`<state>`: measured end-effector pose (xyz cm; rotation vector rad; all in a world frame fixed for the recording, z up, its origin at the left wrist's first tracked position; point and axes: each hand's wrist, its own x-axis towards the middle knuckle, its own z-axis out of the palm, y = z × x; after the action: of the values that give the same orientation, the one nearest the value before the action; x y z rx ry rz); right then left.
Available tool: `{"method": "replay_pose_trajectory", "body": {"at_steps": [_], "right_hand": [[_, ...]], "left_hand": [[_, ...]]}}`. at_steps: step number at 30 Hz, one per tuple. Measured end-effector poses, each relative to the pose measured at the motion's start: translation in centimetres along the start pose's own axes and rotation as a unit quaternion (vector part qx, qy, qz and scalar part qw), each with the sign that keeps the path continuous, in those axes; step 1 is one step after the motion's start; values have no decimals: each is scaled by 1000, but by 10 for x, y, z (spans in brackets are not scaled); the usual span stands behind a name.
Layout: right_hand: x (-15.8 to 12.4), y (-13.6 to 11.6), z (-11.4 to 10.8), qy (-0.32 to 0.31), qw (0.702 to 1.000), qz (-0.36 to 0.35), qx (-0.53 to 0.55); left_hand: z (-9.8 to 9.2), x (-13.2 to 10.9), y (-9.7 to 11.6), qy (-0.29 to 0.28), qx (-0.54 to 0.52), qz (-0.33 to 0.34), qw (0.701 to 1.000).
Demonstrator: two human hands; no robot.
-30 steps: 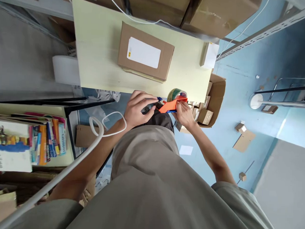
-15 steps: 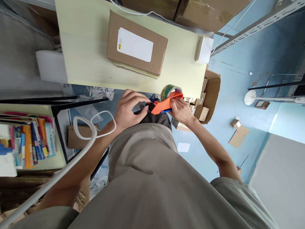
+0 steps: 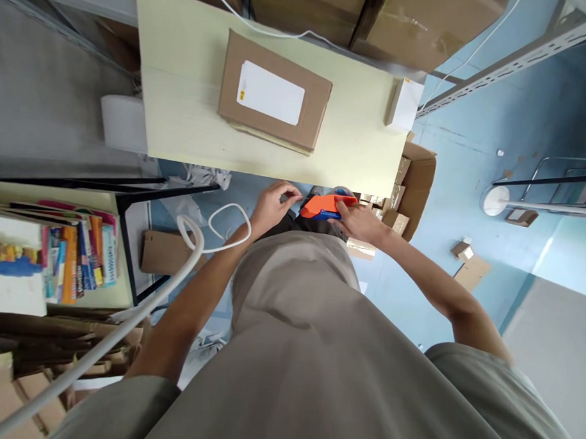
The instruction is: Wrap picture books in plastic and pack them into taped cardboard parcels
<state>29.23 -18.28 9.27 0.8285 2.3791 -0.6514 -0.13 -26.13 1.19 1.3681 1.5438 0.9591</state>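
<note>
An orange tape dispenser with a blue part below hangs in front of the table edge, over my lap. My right hand is wrapped round its rear end. Just left of its dark front end, my left hand is closed in a pinch, apart from the dispenser. Whether a strip of tape lies between those fingertips cannot be made out. The tape roll is mostly hidden behind the dispenser. Beyond the hands, a brown cardboard box with a white label lies closed on the pale yellow table.
A small white box stands at the table's right end. An open carton of small boxes sits on the floor beyond. Books fill a shelf at left. A white cable loops near my left forearm.
My left hand has come off the dispenser's front end and its fingers have curled in. The dispenser has turned flatter in my right hand, hiding more of the roll. The view has shifted left.
</note>
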Motion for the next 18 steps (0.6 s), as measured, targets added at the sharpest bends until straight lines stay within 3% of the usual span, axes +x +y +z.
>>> {"method": "replay_pose_trajectory", "body": {"at_steps": [4,8,13,18], "right_hand": [[-15,51,-6,-77,994,74,-33],[-1,96,-1,-56,991,108,-62],[33,120,8,6,991,120,-56],[50,128,14,40,993,110,-15]], "left_hand": [[-5,18,-24,102,25,-69,992],[2,42,-40,145,47,-136,979],[28,58,-46,182,27,-148,972],[37,64,-66,227,22,-153,962]]}}
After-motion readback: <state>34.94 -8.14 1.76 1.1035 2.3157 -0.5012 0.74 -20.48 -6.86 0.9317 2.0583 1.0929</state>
